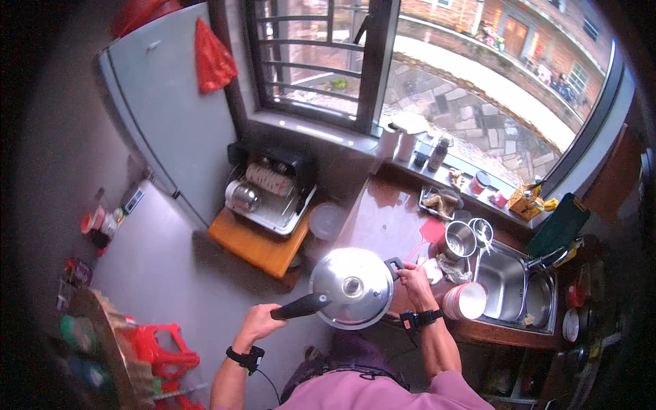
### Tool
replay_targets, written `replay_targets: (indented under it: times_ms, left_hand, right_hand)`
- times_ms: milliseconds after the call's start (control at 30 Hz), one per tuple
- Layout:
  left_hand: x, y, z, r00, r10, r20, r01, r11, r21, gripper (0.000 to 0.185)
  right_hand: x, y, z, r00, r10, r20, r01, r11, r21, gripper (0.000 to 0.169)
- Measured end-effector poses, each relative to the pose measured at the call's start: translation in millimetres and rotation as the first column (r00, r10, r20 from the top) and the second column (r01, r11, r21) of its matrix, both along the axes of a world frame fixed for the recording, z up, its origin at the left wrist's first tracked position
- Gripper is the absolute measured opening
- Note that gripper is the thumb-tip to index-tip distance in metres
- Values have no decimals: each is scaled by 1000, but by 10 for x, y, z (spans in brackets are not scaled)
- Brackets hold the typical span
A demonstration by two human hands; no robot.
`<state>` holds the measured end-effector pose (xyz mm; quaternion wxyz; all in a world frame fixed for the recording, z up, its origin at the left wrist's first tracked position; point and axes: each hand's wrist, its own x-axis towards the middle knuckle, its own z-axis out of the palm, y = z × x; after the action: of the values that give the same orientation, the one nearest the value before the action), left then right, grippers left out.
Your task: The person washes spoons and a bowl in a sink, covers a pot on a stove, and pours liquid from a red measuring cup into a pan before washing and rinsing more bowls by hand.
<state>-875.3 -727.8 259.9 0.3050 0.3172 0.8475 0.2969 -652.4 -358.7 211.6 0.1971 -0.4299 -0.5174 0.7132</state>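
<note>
A shiny metal pressure cooker with its lid on [351, 288] is held up in front of my body, beside the counter's left edge. My left hand [263, 323] grips its long black handle [302, 306]. On the opposite side, my right hand [414, 281] is closed on the short black side handle [394, 267]. Both wrists wear black straps with small devices. To the right of the cooker, a stack of bowls [470, 301] stands at the sink's near left corner. White cloths [453, 270] and a metal pot [460, 239] lie beyond my right hand.
The brown counter [379, 215] holds a red spatula [431, 230] and a tray of food [439, 202]. A double steel sink [502, 287] lies right. Ahead left, a dish rack [277, 225] stands on a wooden table [256, 246] beside a fridge [169, 102]. Red stools [164, 348] stand at lower left.
</note>
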Motion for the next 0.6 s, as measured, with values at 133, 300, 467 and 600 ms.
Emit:
replay_targets:
  times_ms: [133, 300, 467, 600]
  left_hand:
    - [-427, 581, -202, 995, -95, -19, 95, 995, 16, 38]
    - [-728, 1241, -403, 992, -124, 39, 126, 991, -42, 42]
    - [-938, 1859, -511, 979, -203, 14, 204, 978, -54, 46]
    - [-1080, 2258, -484, 972, -217, -88, 219, 976, 5, 45]
  right_hand:
    - [-266, 430, -2, 989, -140, 53, 140, 990, 12, 23]
    - [-534, 1154, -285, 981, -152, 122, 147, 988, 54, 29]
    - [-661, 1819, -640, 975, -176, 139, 164, 982, 90, 35]
    - [-942, 2095, -487, 954, -237, 183, 218, 969, 118, 36]
